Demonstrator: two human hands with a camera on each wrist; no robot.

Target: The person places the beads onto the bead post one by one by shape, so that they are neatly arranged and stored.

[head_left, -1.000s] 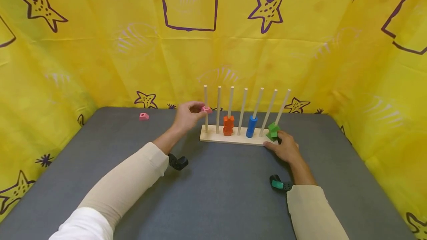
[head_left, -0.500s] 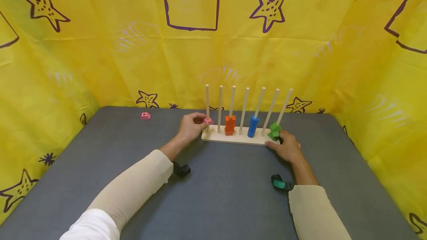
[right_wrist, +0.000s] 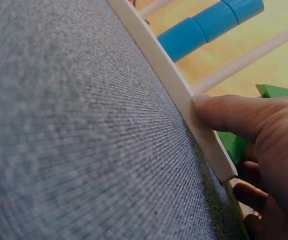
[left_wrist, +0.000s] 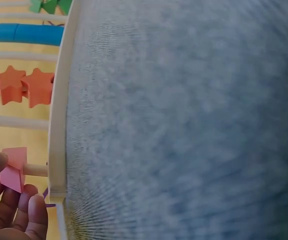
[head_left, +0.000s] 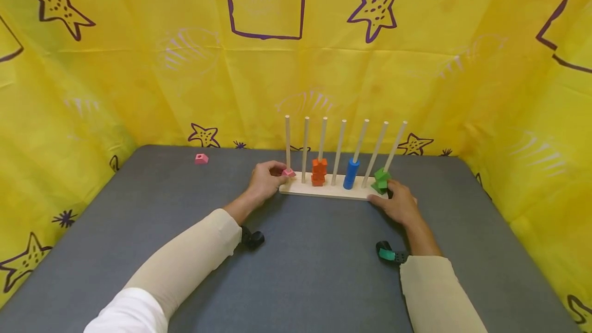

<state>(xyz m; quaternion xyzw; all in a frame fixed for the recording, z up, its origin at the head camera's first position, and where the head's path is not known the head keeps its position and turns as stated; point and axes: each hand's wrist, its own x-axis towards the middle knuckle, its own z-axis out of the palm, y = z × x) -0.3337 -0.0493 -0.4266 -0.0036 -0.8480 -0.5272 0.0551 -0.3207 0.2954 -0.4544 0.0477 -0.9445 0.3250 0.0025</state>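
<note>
My left hand [head_left: 265, 181] pinches a pink block [left_wrist: 15, 169] between thumb and fingers. That block is threaded on the leftmost peg [head_left: 288, 140] of a wooden stacking board [head_left: 324, 192], low down, with a short length of peg showing beneath it in the left wrist view. At the board's other end, my right hand [head_left: 399, 202] grips the base, its thumb on the front edge and the other fingers behind. Green triangular blocks [head_left: 381, 181] sit on the rightmost peg beside that hand. Orange star blocks [head_left: 319, 172] and blue cylinders [left_wrist: 29, 34] are stacked on pegs between.
A loose pink block [head_left: 201, 159] lies on the grey tabletop [head_left: 319, 271], near its back edge and left of the board. Yellow patterned cloth [head_left: 259, 81] hangs behind the table and along both sides.
My left hand has lowered the pink block down the leftmost peg, from partway up to close over the base. The right hand keeps its grip on the board's end.
</note>
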